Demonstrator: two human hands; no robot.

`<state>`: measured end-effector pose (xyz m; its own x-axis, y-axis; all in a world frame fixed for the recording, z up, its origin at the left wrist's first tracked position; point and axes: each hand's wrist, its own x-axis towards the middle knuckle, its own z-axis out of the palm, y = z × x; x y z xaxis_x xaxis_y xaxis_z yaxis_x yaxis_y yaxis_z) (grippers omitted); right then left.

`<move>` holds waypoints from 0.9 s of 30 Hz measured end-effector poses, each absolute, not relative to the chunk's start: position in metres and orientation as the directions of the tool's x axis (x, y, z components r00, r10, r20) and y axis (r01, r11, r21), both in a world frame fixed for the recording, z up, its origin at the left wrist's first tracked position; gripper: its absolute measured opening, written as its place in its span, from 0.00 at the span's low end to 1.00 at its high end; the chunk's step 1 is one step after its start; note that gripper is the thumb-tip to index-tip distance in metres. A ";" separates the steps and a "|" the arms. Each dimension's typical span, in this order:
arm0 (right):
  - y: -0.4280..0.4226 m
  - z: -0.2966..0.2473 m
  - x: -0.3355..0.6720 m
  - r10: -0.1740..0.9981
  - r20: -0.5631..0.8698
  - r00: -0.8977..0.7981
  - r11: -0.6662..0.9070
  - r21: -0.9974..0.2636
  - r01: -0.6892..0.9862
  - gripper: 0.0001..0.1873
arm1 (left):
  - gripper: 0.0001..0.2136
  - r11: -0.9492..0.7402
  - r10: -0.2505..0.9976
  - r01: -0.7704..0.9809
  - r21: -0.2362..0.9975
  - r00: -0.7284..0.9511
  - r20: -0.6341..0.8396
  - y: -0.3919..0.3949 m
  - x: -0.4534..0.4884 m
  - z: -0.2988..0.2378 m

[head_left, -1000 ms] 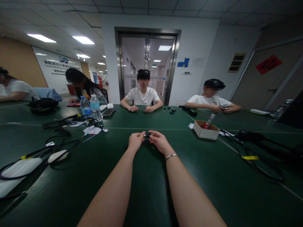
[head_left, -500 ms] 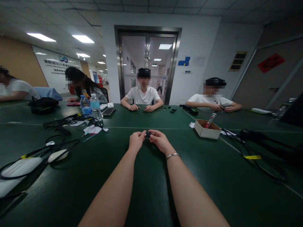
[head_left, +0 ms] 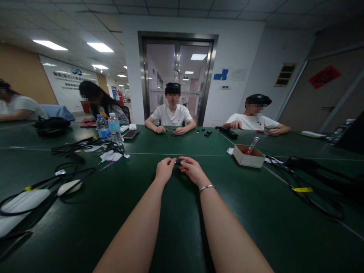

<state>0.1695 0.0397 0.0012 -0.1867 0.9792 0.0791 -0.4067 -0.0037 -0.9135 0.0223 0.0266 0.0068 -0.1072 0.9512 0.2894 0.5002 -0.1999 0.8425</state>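
Both my hands meet over the middle of the green table [head_left: 182, 212]. Between them is a small black piece [head_left: 178, 162], too small and dark for me to name its kind. My left hand [head_left: 165, 169] pinches its left end between thumb and fingertips. From the other side, my right hand [head_left: 192, 169] grips the right end, with its fingers curled; a silver bracelet [head_left: 207, 187] circles that wrist. Much of the piece is hidden by my fingertips.
An open box [head_left: 248, 159] with a red-and-clear tube stands to the right, near black cables [head_left: 298, 182]. Two water bottles [head_left: 114, 129], papers [head_left: 111, 156], a white mouse [head_left: 69, 187] and tangled cables lie left. Several people sit across the table, one facing me [head_left: 172, 113].
My hands stay almost in place; the silvery bit at the left end of the piece no longer shows. The person at the right has moved their hands apart.
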 end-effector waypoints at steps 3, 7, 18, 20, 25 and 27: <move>0.041 0.002 0.170 0.987 0.048 -0.153 -0.020 -0.909 -0.417 0.10 | 0.10 -0.305 0.929 0.396 0.866 -0.078 0.362 0.034 0.024 0.000; 0.042 0.003 0.169 0.991 0.017 -0.133 -0.041 -0.908 -0.418 0.09 | 0.11 -0.297 0.938 0.316 0.901 -0.081 0.338 0.037 0.025 -0.004; 0.041 0.003 0.168 0.990 0.019 -0.142 -0.042 -0.910 -0.414 0.08 | 0.13 -0.179 0.965 0.340 0.923 -0.120 0.232 0.039 0.024 -0.005; 0.041 0.004 0.169 0.988 0.021 -0.150 -0.042 -0.911 -0.409 0.09 | 0.13 -0.191 0.964 0.333 0.923 -0.115 0.241 0.039 0.024 -0.006; 0.040 0.004 0.168 0.990 0.016 -0.137 -0.041 -0.914 -0.405 0.08 | 0.13 -0.225 0.954 0.338 0.914 -0.116 0.278 0.037 0.025 -0.004; 0.039 0.005 0.168 0.990 0.017 -0.140 -0.041 -0.916 -0.399 0.08 | 0.14 -0.182 0.968 0.347 0.920 -0.102 0.230 0.037 0.025 -0.004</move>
<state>0.1680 0.0390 0.0050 -0.1401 0.9900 0.0169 -0.3988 -0.0408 -0.9161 0.0251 0.0370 -0.0045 -0.1021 0.9678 0.2299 0.3473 -0.1819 0.9200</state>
